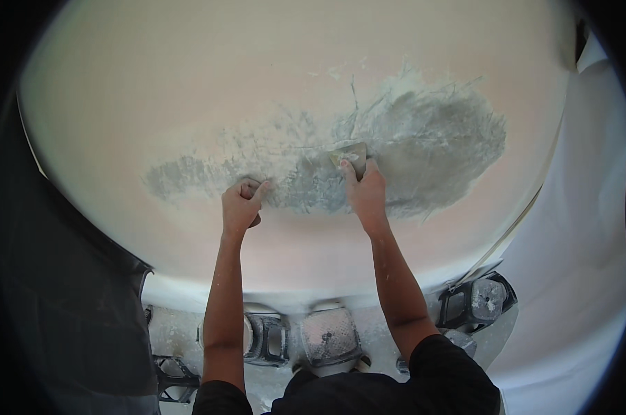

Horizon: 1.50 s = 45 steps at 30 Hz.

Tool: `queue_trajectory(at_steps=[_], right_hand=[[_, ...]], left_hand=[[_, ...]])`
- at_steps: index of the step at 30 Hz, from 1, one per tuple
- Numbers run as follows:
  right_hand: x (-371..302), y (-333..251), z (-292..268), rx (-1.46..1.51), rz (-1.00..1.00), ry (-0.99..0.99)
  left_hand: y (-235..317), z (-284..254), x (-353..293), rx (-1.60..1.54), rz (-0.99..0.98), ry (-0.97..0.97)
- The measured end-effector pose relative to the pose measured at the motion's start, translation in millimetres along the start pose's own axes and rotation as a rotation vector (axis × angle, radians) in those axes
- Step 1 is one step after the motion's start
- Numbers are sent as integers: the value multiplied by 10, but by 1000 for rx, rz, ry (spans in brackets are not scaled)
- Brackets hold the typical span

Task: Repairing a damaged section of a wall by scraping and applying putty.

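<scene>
Right hand (368,195) pinches a scraper (358,152), best drawn evenly over the grey patch (437,155); left hand (239,207) curls, contents unclear.

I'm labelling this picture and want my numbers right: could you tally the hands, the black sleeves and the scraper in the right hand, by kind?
Hands: 2 (left hand, right hand)
Black sleeves: 2 (left sleeve, right sleeve)
Scraper in the right hand: 1
Total: 5
</scene>
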State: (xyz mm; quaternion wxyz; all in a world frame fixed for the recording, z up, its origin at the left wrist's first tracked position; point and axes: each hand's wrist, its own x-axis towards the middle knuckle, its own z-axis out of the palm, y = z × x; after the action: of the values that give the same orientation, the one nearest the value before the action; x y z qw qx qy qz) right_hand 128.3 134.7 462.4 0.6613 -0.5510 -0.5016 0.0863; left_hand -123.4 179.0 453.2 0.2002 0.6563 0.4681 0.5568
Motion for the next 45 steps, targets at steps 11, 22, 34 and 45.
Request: queue_trajectory(at_steps=[11, 22, 34, 45], right_hand=[[-89, 93, 101, -103, 165, 79], [-125, 123, 163, -77, 117, 149], [2, 27, 399, 6, 56, 122], [-536, -355, 1164, -151, -17, 21]], left_hand=[[-200, -67, 313, -269, -22, -160], [-170, -86, 298, -297, -104, -192], [-204, -63, 271, -354, -131, -175], [-705, -1212, -61, -306, -147, 52]])
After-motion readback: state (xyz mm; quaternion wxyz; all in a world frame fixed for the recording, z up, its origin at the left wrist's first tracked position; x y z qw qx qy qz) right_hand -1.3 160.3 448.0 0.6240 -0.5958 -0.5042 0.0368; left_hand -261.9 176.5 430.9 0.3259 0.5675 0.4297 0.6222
